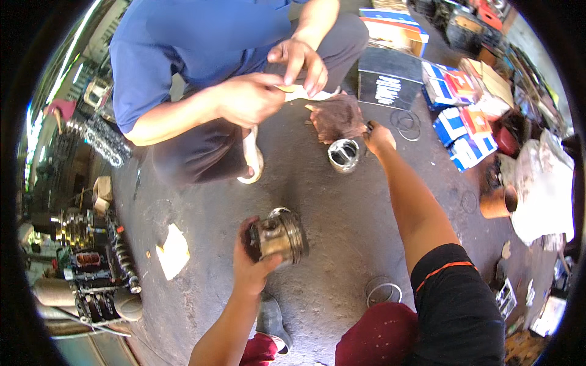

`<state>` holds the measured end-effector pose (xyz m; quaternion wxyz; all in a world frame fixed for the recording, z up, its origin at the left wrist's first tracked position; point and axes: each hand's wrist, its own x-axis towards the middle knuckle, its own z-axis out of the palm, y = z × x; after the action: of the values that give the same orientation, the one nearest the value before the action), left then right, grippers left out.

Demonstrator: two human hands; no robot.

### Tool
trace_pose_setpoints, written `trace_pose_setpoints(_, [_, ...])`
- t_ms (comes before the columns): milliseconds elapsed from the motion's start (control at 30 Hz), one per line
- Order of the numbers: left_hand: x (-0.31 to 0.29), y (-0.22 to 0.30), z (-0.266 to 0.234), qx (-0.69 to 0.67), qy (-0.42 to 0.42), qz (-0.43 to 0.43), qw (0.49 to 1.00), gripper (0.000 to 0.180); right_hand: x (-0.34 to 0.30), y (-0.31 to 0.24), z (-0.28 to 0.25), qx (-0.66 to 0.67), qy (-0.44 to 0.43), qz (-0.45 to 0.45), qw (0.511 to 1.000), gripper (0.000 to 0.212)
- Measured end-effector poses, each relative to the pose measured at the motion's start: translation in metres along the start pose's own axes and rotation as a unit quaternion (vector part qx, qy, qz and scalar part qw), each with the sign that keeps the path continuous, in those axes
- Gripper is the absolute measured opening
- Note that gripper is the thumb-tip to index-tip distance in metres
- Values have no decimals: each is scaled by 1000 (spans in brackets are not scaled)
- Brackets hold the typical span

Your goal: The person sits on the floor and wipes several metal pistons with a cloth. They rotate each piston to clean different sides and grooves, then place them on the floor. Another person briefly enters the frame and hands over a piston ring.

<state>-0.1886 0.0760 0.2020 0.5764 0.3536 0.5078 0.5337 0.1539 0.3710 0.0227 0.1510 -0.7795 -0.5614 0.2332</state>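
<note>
My left hand (253, 262) grips a metal piston (279, 235), held over the concrete floor with its open underside toward me. My right arm stretches forward, and my right hand (378, 138) rests on the edge of a brown rag (337, 117) lying on the floor; whether the fingers pinch it I cannot tell. A second shiny piston (343, 154) stands upright on the floor just left of that hand. Across from me a crouching person in a blue shirt holds a small pale piece (292, 91) between both hands (268, 85).
Black, blue and white cardboard boxes (427, 73) are stacked at the far right. Thin metal rings (383, 291) lie near my knee, and more rings (407, 124) lie by the black box. Engine parts (91, 268) crowd the left. A scrap of paper (173, 250) lies on the floor.
</note>
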Motion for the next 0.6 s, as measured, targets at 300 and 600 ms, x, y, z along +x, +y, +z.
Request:
trace_pose_setpoints(300, [-59,0,-50,-8,148,11,989,111,59,-19,40,-26,-49,51,997,47])
trace_pose_setpoints(600, [-80,49,-62,84,155,-17,984,107,34,2,28,-128,-115,-127,977,48])
